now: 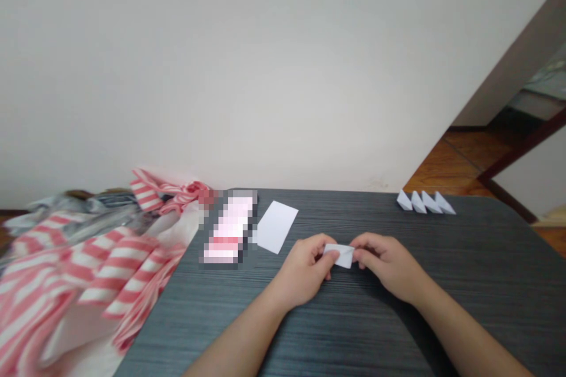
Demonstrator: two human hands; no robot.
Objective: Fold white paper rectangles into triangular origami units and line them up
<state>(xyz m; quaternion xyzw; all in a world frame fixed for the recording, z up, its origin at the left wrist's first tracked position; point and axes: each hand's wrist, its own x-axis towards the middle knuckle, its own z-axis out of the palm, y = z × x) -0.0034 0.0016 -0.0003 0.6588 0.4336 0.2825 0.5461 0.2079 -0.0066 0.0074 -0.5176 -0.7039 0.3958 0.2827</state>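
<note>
Both my hands meet over the middle of the dark grey table (464, 283). My left hand (305, 268) and my right hand (387, 265) each pinch one end of a small folded white paper piece (340, 254), held just above the tabletop. The fingers of both hands are curled in on it. A flat white paper rectangle (277, 226) lies a little behind and to the left of my left hand. Several folded white paper triangles (425, 202) stand in a row near the table's far right edge.
A pixelated pink and white object (230, 228) lies left of the white rectangle. Red and white striped plastic bags (84, 271) are heaped at the table's left end. A white wall runs behind; wooden floor (446, 168) shows at the right.
</note>
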